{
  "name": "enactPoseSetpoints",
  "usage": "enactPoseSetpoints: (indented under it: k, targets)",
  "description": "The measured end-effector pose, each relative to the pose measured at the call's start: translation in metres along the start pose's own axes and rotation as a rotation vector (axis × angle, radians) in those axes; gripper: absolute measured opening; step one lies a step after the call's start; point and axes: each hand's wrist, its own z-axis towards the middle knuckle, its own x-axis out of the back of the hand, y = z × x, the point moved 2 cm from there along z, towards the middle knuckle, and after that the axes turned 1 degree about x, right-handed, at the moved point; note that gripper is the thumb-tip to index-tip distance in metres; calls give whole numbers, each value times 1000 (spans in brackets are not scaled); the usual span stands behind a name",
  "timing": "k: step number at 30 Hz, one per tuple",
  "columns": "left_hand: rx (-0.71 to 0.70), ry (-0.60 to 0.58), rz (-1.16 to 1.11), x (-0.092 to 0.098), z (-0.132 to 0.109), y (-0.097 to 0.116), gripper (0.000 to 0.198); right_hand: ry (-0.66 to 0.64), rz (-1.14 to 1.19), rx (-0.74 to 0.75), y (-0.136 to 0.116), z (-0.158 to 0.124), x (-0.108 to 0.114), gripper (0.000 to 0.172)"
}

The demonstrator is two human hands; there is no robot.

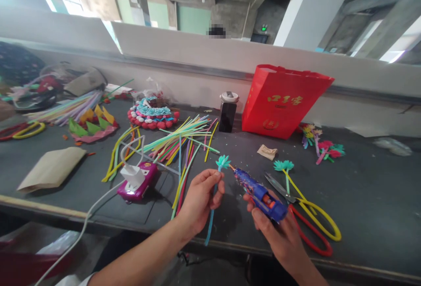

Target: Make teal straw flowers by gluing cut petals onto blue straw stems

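Note:
Between the fingertips of my left hand (204,191) is a pipe-cleaner flower (222,162) with turquoise petals and a blue stem that hangs below the hand. My right hand (274,227) is wrapped round a blue hot glue gun (259,193). The gun's copper-coloured nozzle points left and is close to the flower; I cannot tell whether they touch. Just right of the gun lie scissors (292,198) with one yellow and one red handle loop. A second turquoise flower (283,166) with yellow and green stems lies by the blades.
Loose pipe cleaners (184,141) are heaped left of centre, near a purple power socket (140,180) with a white plug. A red bag (286,101), a phone (227,117) against a cup, and small colourful flowers (325,149) stand or lie further back. A brown paper packet (52,168) lies left.

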Motion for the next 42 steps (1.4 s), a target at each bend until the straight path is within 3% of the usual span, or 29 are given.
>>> enactPoseSetpoints:
  k: [10,19,42]
  targets:
    - [31,-41,-40,0,-2,4,13,5,-46,37,6,-1,5,36]
    - [-109,38,183,-4,-8,7,22,4,-78,-5,9,-5,5,37]
    - [-108,7,256,-3,-7,4,27,37,-50,-68,9,-2,6,35]
